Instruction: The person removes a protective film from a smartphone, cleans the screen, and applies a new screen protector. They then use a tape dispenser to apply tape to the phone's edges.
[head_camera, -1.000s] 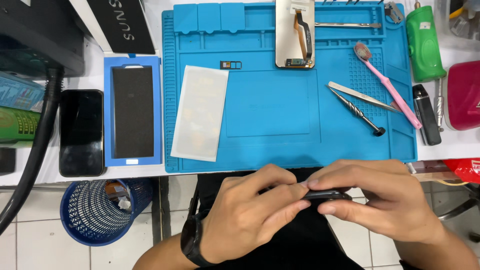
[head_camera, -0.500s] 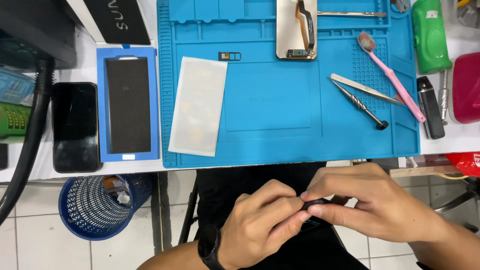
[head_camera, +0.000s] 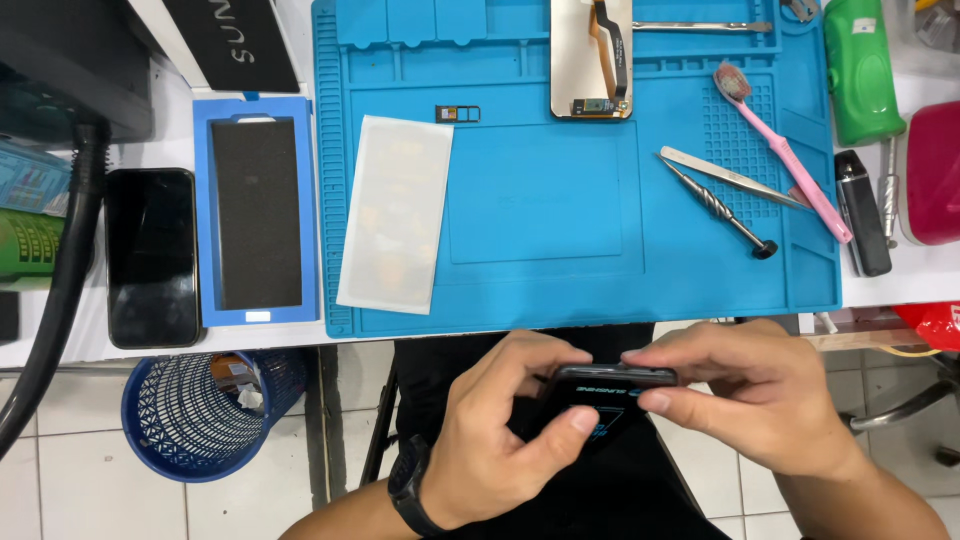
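Observation:
Both hands hold one small black device (head_camera: 610, 390) with blue print on it, low over my lap and in front of the table edge. My left hand (head_camera: 505, 430), with a dark watch on its wrist, grips the device from the left, thumb pressed on its face. My right hand (head_camera: 745, 395) pinches its top right edge with fingers and thumb. Most of the device is hidden under the fingers.
A blue work mat (head_camera: 520, 190) carries a phone screen part with a flex cable (head_camera: 592, 60), a whitish film sheet (head_camera: 396, 212), a small tray (head_camera: 458, 113), tweezers (head_camera: 730, 176), a screwdriver (head_camera: 718, 208) and a pink toothbrush (head_camera: 785, 150). A black phone (head_camera: 152, 257) and blue frame (head_camera: 255, 210) lie left; a blue bin (head_camera: 205, 410) stands below.
The device has tilted so its printed face shows, and both hands have shifted their grip on it. The view has drifted a little.

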